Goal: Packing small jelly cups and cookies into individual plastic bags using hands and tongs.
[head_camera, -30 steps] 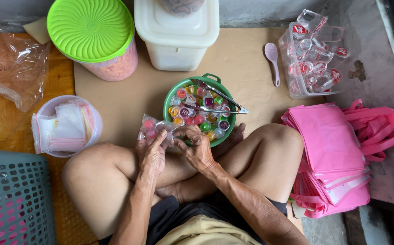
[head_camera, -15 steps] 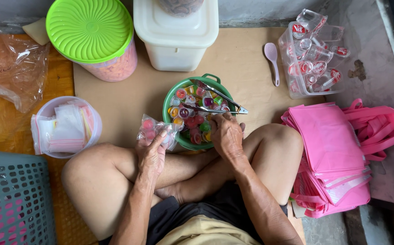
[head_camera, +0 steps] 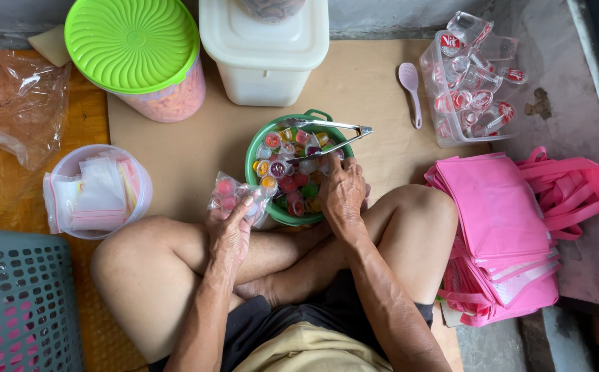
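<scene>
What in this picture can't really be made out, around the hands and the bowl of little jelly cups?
Head view:
- Right hand covers the green bowl's near rim; whether its fingertips grip a cup is hidden.
- Left hand holds a small clear bag; the count of cups inside is unclear through the crinkled plastic.
- White tub is cut off by the top edge; its contents are unseen.

tongs on bowl, bags right

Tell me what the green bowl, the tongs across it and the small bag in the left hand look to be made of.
Green bowl: likely plastic, with an even matte colour and a moulded handle loop.
Tongs: metal, by the look of them, silvery with bright glints.
Small bag in the left hand: thin clear plastic film, crinkled and see-through.
</scene>
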